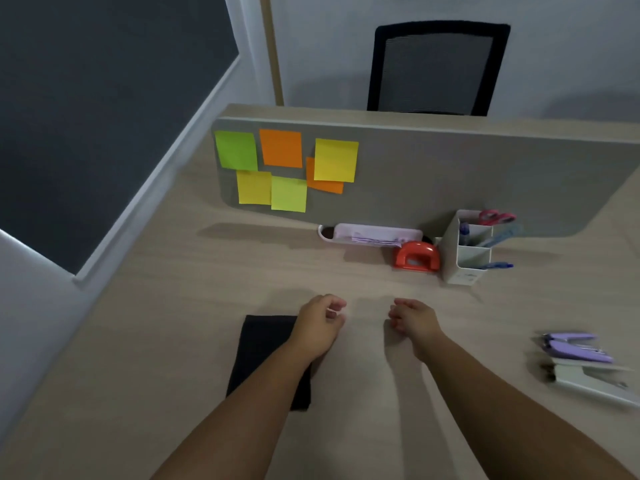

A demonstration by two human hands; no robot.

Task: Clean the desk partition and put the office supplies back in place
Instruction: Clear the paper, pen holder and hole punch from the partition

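upright, partition [450, 174] runs left-right (cloth [263, 351] lengthwise).

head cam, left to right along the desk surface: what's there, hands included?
black cloth → left hand → right hand → red hole punch → white desk organizer → purple stapler

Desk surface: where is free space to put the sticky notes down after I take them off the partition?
The desk is bare below the sticky notes, left of the white tray, and between the hole punch and the hands. It is crowded at right: the organizer, the purple stapler.
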